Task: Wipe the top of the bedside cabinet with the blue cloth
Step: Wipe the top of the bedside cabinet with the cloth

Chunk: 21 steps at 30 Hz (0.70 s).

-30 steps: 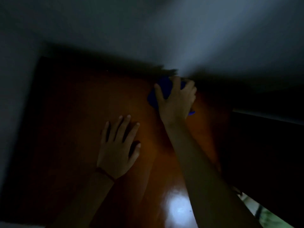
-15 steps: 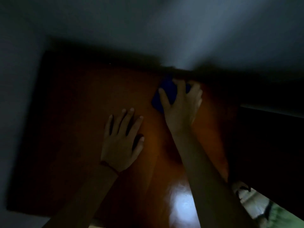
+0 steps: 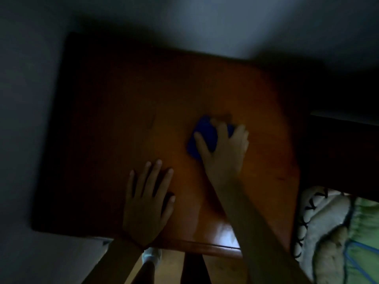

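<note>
Blue cloth (image 3: 202, 138) now at frame centre, pulled back from the far edge of the cabinet top (image 3: 127, 124) where seen a second ago; positioned right of centre on the glossy brown wood. Right hand (image 3: 224, 154) likewise drawn nearer the camera, pressed palm-down on the cloth, fingers slightly spread and curled over its far side, thumb extended left across the blue fabric. Fingertips blurred, exact contact not discernible. Left hand (image 3: 146, 203) unchanged in pose: flat on the bare wood, lower centre of frame, fingers spread and extended, thumb out to the right, holding nothing, apart from the cloth. Front edge of the cabinet top now visible at lower frame, previously out of view; white shoe (image 3: 152, 256) and wooden floor (image 3: 221, 269) below it. Patterned bedding (image 3: 332, 228) at lower right, more exposed than before. No readable writing, labels or brands. Dim lighting throughout; upper left corner of the cabinet top lost in shadow.
</note>
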Available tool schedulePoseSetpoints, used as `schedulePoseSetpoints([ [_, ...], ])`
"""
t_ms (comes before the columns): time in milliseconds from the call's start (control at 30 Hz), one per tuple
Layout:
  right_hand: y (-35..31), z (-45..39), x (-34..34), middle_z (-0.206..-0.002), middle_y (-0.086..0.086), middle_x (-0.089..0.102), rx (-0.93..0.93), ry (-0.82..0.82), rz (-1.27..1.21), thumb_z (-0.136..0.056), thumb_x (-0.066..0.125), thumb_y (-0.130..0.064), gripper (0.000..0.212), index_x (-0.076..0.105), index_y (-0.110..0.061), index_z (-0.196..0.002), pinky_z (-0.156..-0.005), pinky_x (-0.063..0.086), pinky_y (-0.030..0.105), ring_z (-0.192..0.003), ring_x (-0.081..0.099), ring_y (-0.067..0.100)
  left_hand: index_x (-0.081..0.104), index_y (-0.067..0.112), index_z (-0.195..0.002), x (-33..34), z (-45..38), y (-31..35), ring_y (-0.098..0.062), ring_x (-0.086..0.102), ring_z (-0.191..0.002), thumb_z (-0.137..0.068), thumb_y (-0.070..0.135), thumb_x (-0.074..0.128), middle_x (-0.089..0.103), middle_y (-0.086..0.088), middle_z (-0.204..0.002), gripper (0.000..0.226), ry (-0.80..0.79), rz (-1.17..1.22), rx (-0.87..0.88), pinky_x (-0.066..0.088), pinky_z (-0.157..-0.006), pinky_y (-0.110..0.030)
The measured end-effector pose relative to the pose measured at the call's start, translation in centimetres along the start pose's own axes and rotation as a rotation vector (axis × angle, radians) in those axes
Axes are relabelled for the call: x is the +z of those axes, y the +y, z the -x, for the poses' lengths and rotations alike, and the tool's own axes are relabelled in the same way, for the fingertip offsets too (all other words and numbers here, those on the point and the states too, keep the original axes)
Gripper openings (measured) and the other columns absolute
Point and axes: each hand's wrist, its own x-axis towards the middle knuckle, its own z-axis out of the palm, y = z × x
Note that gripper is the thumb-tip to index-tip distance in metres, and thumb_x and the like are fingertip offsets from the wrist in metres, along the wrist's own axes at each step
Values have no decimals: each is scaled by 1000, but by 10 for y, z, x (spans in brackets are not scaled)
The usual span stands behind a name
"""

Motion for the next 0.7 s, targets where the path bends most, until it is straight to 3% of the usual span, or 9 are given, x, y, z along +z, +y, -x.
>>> schedulePoseSetpoints([
  [100, -3, 41, 1, -106, 20, 53, -6, -36, 54, -81, 58, -47, 42, 56, -16, -109, -78, 32, 38, -91, 49, 35, 37, 18, -134, 0, 1, 1, -32, 28, -131, -86, 43, 38, 39, -15, -142, 54, -3, -2, 11, 20, -103, -56],
  [300, -8, -6, 12, -104, 20, 50, 0, 113, 55, -84, 56, -49, 42, 55, -14, -106, -79, 27, 36, -95, 46, 35, 41, 15, -135, -2, 2, -1, -32, 27, -133, -86, 38, 40, 42, -18, -142, 55, 3, 9, 30, 16, -106, -54],
  [500, 6, 121, 4, -102, 18, 51, 54, 25, 72, -81, 50, -53, 43, 48, -22, -111, -76, 31, 36, -86, 46, 30, 45, 10, -135, -4, 2, 1, -38, 35, -131, -88, 37, 36, 42, -21, -142, 55, -21, -26, 46, 19, -105, -57],
  [600, 1, 99, 4, -96, 21, 51, 38, 51, 74, -81, 60, -46, 39, 55, -15, -105, -75, 35, 39, -85, 47, 36, 45, 8, -135, -7, 3, 2, -39, 35, -131, -89, 36, 34, 41, -23, -142, 55, -23, -22, 52, 23, -105, -59],
  [700, -5, 67, 7, -101, 22, 50, 44, 91, 94, -84, 56, -47, 42, 55, -11, -105, -77, 32, 38, -91, 46, 36, 43, 8, -136, -8, 4, 2, -39, 32, -133, -89, 37, 32, 39, -23, -143, 57, -25, -2, 46, 20, -106, -58],
])
